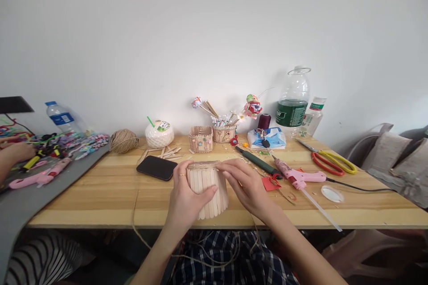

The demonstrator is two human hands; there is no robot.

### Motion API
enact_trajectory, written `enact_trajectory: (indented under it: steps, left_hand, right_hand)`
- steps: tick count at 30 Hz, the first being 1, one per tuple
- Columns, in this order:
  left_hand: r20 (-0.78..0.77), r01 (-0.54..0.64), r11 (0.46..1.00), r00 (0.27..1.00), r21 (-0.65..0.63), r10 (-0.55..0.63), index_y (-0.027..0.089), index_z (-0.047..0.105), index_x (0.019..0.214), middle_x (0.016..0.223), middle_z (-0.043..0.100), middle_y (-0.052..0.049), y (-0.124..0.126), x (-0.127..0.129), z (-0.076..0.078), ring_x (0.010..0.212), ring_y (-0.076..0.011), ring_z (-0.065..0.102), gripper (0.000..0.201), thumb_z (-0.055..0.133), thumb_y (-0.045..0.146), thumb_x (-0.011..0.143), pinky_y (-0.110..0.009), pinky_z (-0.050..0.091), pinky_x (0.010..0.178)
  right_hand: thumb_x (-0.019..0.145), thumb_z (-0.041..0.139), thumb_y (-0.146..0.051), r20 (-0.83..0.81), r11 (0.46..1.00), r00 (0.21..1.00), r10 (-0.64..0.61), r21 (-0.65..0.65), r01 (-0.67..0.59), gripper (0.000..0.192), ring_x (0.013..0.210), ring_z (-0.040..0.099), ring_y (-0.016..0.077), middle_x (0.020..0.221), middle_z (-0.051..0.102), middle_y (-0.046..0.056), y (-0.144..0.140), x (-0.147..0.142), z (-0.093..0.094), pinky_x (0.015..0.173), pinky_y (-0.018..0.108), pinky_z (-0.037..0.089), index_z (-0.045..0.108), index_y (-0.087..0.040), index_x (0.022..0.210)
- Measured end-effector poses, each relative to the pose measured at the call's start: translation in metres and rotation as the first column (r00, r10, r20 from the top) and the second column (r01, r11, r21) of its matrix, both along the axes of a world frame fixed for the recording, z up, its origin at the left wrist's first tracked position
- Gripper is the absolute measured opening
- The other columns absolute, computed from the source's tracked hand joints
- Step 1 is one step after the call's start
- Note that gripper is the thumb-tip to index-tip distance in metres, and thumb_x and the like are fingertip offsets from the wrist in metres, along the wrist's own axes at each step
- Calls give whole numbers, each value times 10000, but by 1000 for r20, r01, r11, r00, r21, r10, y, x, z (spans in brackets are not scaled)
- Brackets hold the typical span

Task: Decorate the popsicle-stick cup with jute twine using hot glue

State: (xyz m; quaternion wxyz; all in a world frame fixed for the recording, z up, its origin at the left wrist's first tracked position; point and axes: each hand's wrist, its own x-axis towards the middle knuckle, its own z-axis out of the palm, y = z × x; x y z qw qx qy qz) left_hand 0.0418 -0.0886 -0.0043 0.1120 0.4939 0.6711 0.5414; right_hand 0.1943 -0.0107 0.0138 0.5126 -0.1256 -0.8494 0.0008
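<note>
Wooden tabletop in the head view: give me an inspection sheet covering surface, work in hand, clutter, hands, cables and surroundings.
Surface: pale brown wooden tabletop, small scraps scattered on its right half.
Work in hand: pale wooden-stick container, brown fibrous twine around its upper end.
Clutter: black rectangular smartphone, loose flat wooden sticks, metal scissors with red and yellow handles.
Hands: left hand grips the container; right hand has its fingers at the twine.
Cables: thin black cord from the pink plastic glue gun toward the right edge.
Surroundings: plain white wall behind; another person's hand at far left.
</note>
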Motion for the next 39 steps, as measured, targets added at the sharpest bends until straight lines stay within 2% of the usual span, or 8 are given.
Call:
enact_trajectory:
  steps: [4, 9, 15, 22, 25, 27, 33, 39]
  left_hand:
    - [-7, 16, 1000, 1000, -4, -16, 250, 384, 1186, 1233, 424, -73, -1, 2, 1, 1193, -295, 462, 650, 716, 282, 628, -496, 406, 983]
    - [-48, 42, 998, 998, 44, -40, 244, 383, 1172, 1213, 423, -70, -3, -1, -1, 1194, -286, 443, 635, 711, 251, 629, -503, 372, 1021]
    - [-79, 48, 997, 996, 56, -43, 260, 398, 1141, 1197, 424, -57, -2, -3, -2, 1179, -282, 465, 611, 720, 231, 623, -490, 396, 1000]
    - [-85, 1, 999, 996, 32, 1, 271, 396, 1138, 1180, 438, -42, 2, -4, -2, 1121, -261, 513, 617, 738, 249, 624, -472, 423, 968]
    - [-80, -7, 1000, 997, 24, 9, 272, 390, 1136, 1182, 436, -42, 2, -4, -1, 1106, -258, 517, 627, 741, 249, 616, -477, 419, 966]
    - [-68, -9, 1000, 998, 13, 10, 269, 390, 1129, 1179, 433, -45, 1, -4, 0, 1109, -263, 511, 620, 741, 253, 618, -483, 416, 965]
    - [-32, 9, 1000, 999, -27, -10, 249, 383, 1139, 1191, 414, -59, 1, -4, 2, 1128, -272, 501, 620, 730, 280, 626, -474, 425, 954]
    - [-20, -1, 999, 1000, -52, 0, 251, 380, 1127, 1190, 411, -58, 1, -1, 5, 1109, -268, 510, 598, 707, 293, 628, -468, 429, 941]
  right_hand:
    - [919, 518, -222, 76, 997, 995, -63, 55, 59, 162, 802, 617, 190, 887, 657, 106, 2, 6, 1, 687, 331, 543, 625, -132, 1001]
    - [947, 430, -145, 188, 985, 979, -74, 169, 42, 211, 839, 625, 187, 908, 687, 95, 6, 9, 4, 703, 324, 542, 628, -136, 1021]
    - [953, 374, -115, 272, 931, 955, -121, 364, 14, 258, 934, 651, 210, 958, 706, 132, 9, 11, 8, 778, 336, 569, 605, -85, 1064]
    - [931, 413, -120, 211, 942, 970, -118, 332, 42, 201, 824, 648, 204, 854, 692, 118, 14, -5, 3, 694, 325, 563, 609, -95, 965]
    - [906, 421, -91, 147, 955, 981, -124, 287, 78, 184, 726, 628, 194, 770, 672, 101, 17, -11, -1, 602, 312, 540, 603, -109, 887]
    - [914, 420, -103, 128, 966, 987, -101, 248, 67, 180, 718, 619, 181, 772, 667, 95, 20, -12, -2, 607, 306, 537, 597, -120, 888]
    - [949, 429, -151, 208, 986, 978, 31, 156, -65, 176, 802, 620, 156, 888, 676, 95, 25, -1, 8, 685, 278, 551, 591, -116, 1010]
    - [938, 467, -183, 304, 987, 952, 30, 139, -75, 187, 812, 626, 189, 903, 677, 122, 17, 6, 19, 683, 325, 558, 609, -94, 1021]
